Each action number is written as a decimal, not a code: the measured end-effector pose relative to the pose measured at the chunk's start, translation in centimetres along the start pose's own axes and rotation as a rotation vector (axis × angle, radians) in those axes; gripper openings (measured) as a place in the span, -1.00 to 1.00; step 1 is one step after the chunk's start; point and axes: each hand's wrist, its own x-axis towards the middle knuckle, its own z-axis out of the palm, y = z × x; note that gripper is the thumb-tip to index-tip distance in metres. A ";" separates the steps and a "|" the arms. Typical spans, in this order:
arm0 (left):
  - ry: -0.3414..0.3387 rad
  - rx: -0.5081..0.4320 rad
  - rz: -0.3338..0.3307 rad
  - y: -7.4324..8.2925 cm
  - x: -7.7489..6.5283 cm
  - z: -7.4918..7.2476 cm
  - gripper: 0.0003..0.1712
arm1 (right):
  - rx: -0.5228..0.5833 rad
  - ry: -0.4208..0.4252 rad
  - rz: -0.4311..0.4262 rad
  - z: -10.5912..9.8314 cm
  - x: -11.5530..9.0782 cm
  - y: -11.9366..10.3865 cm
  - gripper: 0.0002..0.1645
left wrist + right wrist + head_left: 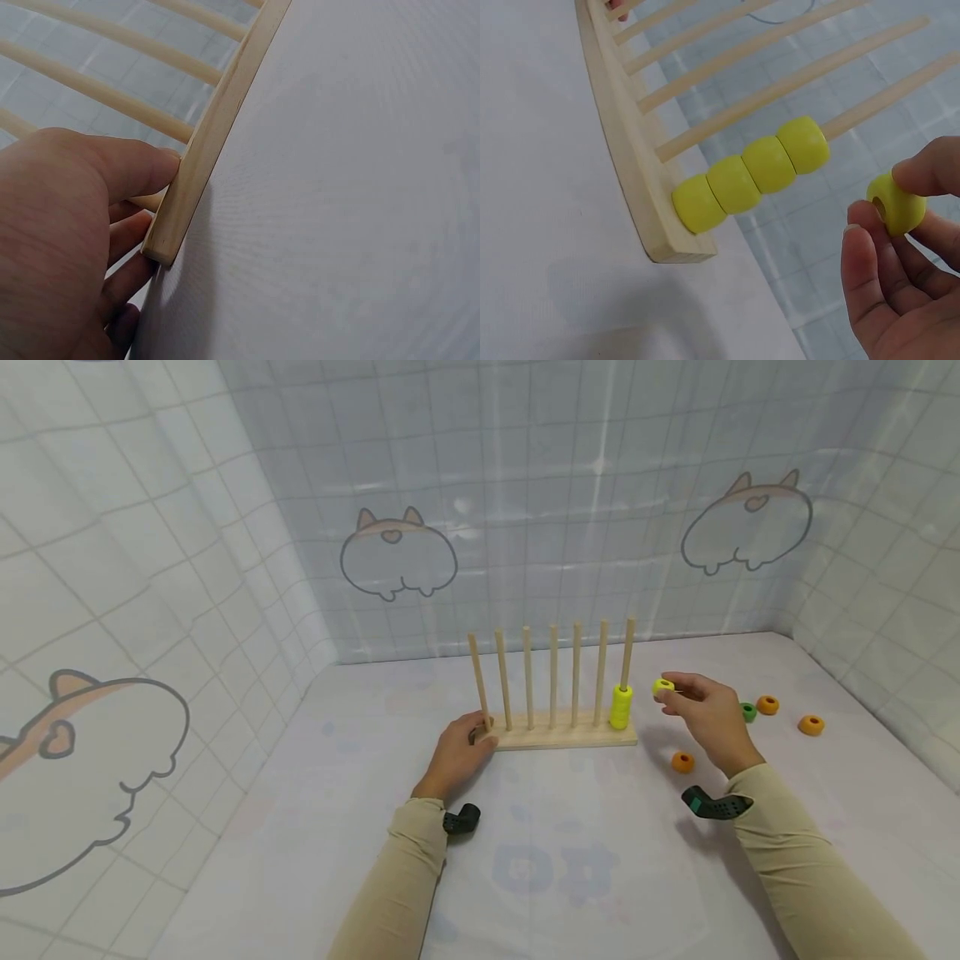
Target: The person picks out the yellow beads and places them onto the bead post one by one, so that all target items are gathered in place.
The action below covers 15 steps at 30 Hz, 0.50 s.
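Only the head view takes in the three loose orange ring-shaped beads and the green ring-shaped bead, all on the white bench to the right of the pale wooden rack with seven pegs. The right wrist view makes clear that the stack of yellow beads on the rightmost peg counts four. The left wrist view shows closely how the left hand clamps the left end of the rack's base, thumb along its edge.

The single bright yellow rounded bead is pinched between the thumb and fingers of the right hand, held up just right of the stack and apart from it. It is smooth, with a dark hole facing the rack.

Fingers cover part of that bead, and the right hand overlaps the green one in the head view. The left wrist view crops the pegs; the right wrist view catches only a sliver of the left hand.
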 end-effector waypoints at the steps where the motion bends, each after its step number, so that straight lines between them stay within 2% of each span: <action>1: 0.001 -0.001 0.002 0.0 0.0 0.0 -0.61 | 0.003 -0.003 -0.003 0.0 0.0 0.0 -0.32; 6: 0.000 0.003 0.004 0.2 -0.1 -0.1 -0.65 | 0.013 -0.014 -0.015 -0.1 0.1 -0.1 -0.31; 15: -0.004 0.021 -0.007 0.0 0.0 0.0 -0.60 | 0.013 0.001 -0.043 -0.1 0.4 -0.6 -0.32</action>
